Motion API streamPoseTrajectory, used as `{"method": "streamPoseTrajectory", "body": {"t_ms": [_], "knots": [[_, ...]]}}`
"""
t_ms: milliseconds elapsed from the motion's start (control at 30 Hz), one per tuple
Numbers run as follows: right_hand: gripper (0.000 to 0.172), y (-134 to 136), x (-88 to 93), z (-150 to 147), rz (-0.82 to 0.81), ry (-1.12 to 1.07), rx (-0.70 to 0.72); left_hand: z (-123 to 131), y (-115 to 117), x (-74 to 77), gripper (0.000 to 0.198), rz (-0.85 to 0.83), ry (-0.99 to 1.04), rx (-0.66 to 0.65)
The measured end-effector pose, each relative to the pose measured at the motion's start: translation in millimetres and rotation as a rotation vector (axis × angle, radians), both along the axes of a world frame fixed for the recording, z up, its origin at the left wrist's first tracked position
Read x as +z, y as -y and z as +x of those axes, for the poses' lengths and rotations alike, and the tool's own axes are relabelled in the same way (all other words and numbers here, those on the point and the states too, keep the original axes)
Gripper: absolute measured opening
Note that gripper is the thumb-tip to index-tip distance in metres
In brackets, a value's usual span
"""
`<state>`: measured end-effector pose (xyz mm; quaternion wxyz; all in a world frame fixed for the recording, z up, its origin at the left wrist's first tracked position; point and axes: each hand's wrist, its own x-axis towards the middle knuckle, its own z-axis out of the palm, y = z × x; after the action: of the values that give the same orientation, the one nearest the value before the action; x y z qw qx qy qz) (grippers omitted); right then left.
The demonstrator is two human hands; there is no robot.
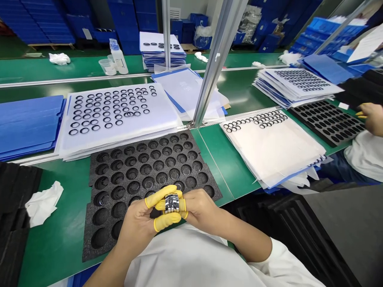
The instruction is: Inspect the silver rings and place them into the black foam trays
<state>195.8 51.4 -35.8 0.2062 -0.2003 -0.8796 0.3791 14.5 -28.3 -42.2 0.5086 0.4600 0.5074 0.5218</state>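
Observation:
My left hand (140, 221) and my right hand (199, 209) meet over the near edge of a black foam tray (119, 187) with round pockets. Both wear yellow finger cots. Together they pinch a small stack of metal rings (172, 202), held on edge between thumbs and fingers. Several tray pockets hold rings; the nearest ones look vacant. Behind the tray, a white sheet (161, 115) on a pile of sheets carries several loose black rings (110, 105) in rows.
A white cloth (43, 203) lies left of the tray, blue sheets (30, 123) further back. An aluminium post (209, 71) rises beyond the tray. To the right lie another sheet pile with rings (269, 143), a second foam tray (329, 121) and a co-worker's hand (372, 117).

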Motion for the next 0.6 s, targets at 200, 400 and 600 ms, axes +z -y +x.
{"method": "streamPoseTrajectory", "body": {"t_ms": [200, 400, 600], "knots": [[0.033, -3.4, 31.8, 4.1, -0.885, 0.007, 0.245, -4.5, 0.5, -0.9, 0.047, 0.056, -0.071, -0.025], [0.072, -8.6, 29.9, 1.9, -1.396, -0.047, 0.27, -6.7, 0.8, 1.8, 0.047, 0.196, -0.228, 0.017], [0.056, -0.5, 27.0, -5.6, -1.34, -0.074, 0.117, -6.4, -2.5, 8.1, 0.04, 0.365, -0.31, -0.01]]}}
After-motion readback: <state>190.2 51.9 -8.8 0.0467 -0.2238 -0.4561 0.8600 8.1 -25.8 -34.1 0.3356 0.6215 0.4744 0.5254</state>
